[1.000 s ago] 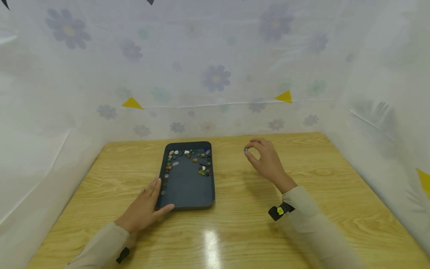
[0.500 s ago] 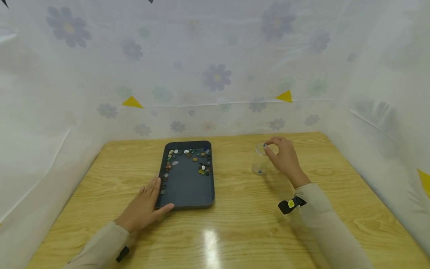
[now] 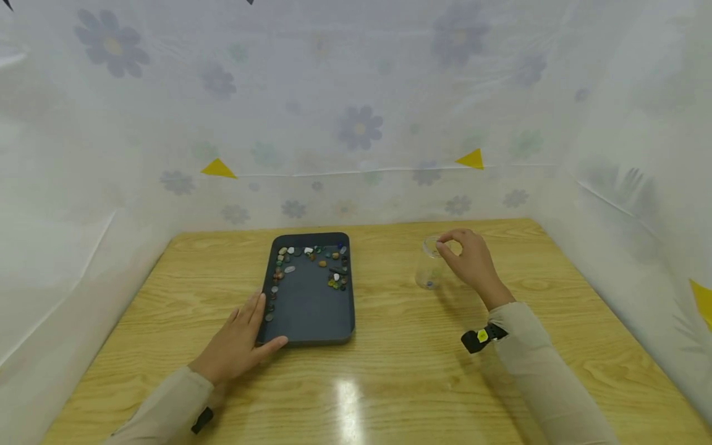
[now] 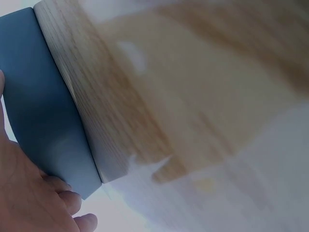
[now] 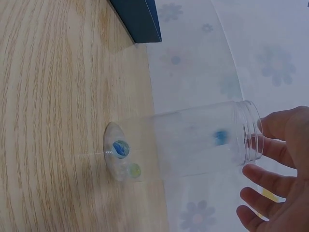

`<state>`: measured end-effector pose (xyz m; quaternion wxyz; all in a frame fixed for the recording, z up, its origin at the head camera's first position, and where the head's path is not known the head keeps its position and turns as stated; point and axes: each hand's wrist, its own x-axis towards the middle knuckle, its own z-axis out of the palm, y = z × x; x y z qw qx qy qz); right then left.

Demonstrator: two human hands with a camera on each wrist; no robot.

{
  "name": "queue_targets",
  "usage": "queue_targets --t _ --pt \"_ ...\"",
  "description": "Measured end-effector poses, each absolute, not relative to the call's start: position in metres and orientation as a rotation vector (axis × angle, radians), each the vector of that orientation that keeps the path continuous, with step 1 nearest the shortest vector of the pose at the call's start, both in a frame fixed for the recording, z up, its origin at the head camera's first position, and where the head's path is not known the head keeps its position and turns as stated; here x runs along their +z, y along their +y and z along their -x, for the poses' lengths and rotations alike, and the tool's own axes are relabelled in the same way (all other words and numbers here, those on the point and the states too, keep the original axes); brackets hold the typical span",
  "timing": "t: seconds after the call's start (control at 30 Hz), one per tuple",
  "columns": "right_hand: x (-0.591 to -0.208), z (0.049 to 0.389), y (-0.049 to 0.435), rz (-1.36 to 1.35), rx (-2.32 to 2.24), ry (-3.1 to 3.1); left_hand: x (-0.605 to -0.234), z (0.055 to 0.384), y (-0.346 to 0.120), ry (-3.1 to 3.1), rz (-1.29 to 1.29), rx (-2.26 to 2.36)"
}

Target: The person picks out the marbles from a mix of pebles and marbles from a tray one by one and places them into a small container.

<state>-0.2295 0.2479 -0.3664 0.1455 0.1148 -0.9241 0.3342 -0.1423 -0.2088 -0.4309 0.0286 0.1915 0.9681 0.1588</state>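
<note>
A clear jar [image 3: 427,267] stands upright on the wooden table, right of the dark tray. My right hand [image 3: 471,261] is at its mouth, thumb and fingertips lightly curved with nothing between them. In the right wrist view a blurred blue marble [image 5: 220,137] hangs in mid-air inside the jar, below the rim. At the bottom lie a blue-streaked marble [image 5: 120,149] and a yellow-green marble [image 5: 134,170]. My left hand [image 3: 236,343] rests against the left side of the dark tray [image 3: 311,312], fingers straight, thumb over the near edge.
Several small coloured stones [image 3: 336,281] line the tray's left, far and right sides. The wooden table [image 3: 400,383] ends at a white flowered cloth wall [image 3: 311,136] behind, with similar cloth at both sides. Yellow triangles [image 3: 470,159] mark the back cloth.
My right hand has carried a marble rightward to the jar's mouth and let it go; it is falling inside. My left hand and the tray have stayed put.
</note>
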Motion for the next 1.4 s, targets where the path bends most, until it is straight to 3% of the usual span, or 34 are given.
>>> queue_targets --t 1.0,1.4 --pt "-0.366 0.232 0.245 -0.386 0.947 -2.625 -0.426 0.141 -0.211 2.945 -0.564 0.548" --pt "-0.355 0.234 0.206 -0.525 0.898 -2.427 -0.427 0.143 -0.208 2.953 -0.583 0.541"
